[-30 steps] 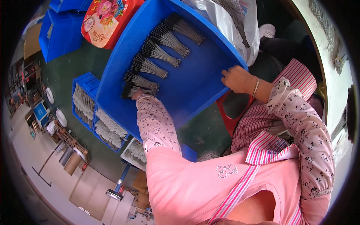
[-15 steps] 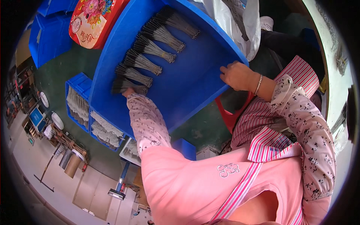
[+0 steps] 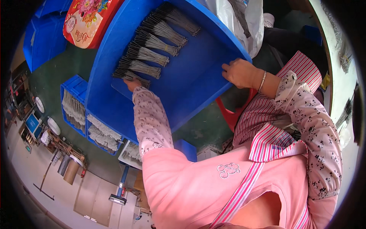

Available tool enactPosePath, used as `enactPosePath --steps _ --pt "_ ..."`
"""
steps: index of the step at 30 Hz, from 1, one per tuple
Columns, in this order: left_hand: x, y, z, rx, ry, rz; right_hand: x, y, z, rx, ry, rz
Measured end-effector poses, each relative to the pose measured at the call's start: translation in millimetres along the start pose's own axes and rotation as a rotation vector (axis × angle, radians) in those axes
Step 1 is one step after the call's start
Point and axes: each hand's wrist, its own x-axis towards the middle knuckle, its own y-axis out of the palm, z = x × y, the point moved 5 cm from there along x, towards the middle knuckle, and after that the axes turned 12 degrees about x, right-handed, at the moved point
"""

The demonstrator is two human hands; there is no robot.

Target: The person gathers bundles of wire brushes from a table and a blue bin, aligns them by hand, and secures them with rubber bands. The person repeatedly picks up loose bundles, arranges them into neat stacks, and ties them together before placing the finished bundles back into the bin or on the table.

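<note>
A large blue plastic tray (image 3: 190,72) lies tilted in front of me. Several bundles of thin wires (image 3: 150,55), black at one end and pale grey at the other, lie side by side along its left part. My left hand (image 3: 132,84) reaches in and is closed at the nearest bundle of wires (image 3: 139,78); some of its fingers are hidden. My right hand (image 3: 241,73) grips the tray's right rim with bent fingers, the fingertips over the edge.
Left of the tray, blue crates (image 3: 74,108) full of grey wire bundles stand on the green floor. A red floral tin (image 3: 82,28) sits at the far left. White plastic bags (image 3: 253,26) hang beyond the right rim. A red stool (image 3: 228,116) stands under the tray's near side.
My left hand has moved a little farther away, and the nearest bundles have shifted with it, lying closer together. My right hand stays on the rim. The view has shifted slightly.
</note>
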Motion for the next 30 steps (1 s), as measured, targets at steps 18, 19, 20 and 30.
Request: enactPosePath --steps 18,19,20,30 --pt "43.3 35.7 60.7 0.017 0.189 0.196 4.9 0.5 -1.5 0.003 -0.011 -0.016" --pt "35.3 40.0 57.0 0.079 0.248 0.219 4.7 4.5 -0.8 0.018 -0.042 -0.095" --pt "26.3 46.7 53.6 0.097 0.288 0.241 12.5 18.3 -3.6 -0.031 -0.017 -0.094" --pt "-16.3 -78.4 -86.6 -1.035 -0.076 0.201 -36.6 -33.3 40.0 0.109 -0.173 -0.371"
